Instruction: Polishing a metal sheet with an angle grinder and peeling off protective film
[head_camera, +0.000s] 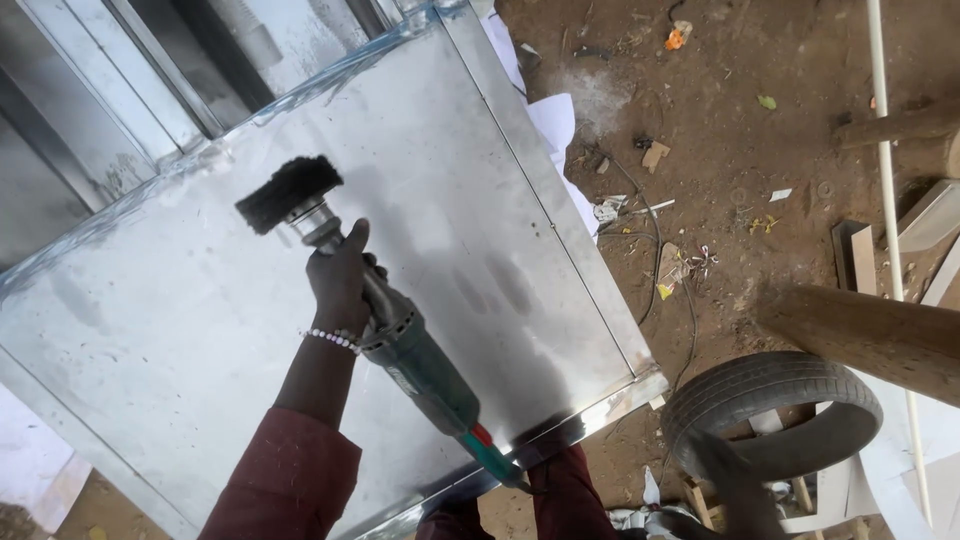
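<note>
Grinder (420, 365) sits clamped in my left hand (338, 278), its black brush wheel (287, 193) on the steel sheet (470, 200); my right hand I cannot see.

Worn tyre (770, 415) on dirt ground (760, 150); thick log (870, 335) above; white pipe (888, 200) right.

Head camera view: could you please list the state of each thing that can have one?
Angle grinder: gripped near its head, tilted, black brush wheel over the sheet; spinning cannot be told.
Left hand: closed around the grinder.
Right hand: hidden.
Metal sheet panel: flat, shiny, with dull smudges.
Tyre: lying on the dirt ground.
</note>
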